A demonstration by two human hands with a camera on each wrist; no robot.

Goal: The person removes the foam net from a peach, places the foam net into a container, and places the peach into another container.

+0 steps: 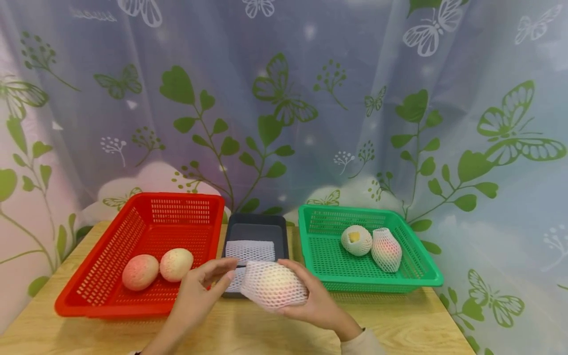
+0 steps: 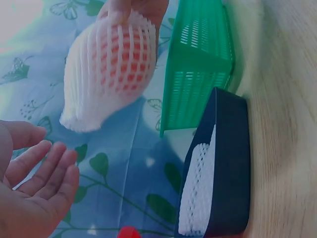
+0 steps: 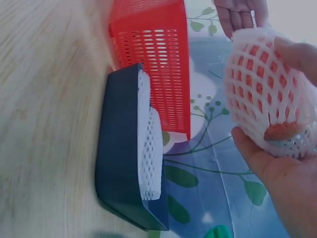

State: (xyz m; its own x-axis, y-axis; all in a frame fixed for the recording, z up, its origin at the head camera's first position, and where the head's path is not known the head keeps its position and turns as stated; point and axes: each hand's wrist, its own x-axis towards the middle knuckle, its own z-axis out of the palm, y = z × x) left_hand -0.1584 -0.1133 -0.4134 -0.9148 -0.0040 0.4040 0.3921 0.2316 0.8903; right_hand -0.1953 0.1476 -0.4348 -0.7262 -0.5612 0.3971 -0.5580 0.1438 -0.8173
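My right hand (image 1: 312, 298) holds a peach (image 1: 275, 286) wrapped in a white foam net (image 1: 253, 283), thumb and fingers around one end. In the right wrist view some bare peach (image 3: 285, 130) shows through an opening in the net near the palm. Just left of the wrapped peach, my left hand (image 1: 199, 291) is apart from it, fingers loosely bent with nothing between them. The left wrist view shows a gap between this left hand (image 2: 37, 183) and the netted peach (image 2: 119, 59). Behind both hands lie flat foam nets (image 1: 250, 250) in a dark tray (image 1: 257, 219).
On the left, a red basket (image 1: 177, 197) contains two bare peaches (image 1: 140, 272). A green basket (image 1: 346, 211) on the right holds two netted peaches (image 1: 386, 250), one with a yellowish patch. All stand on a wooden table (image 1: 377, 320) before a patterned curtain (image 1: 284, 98).
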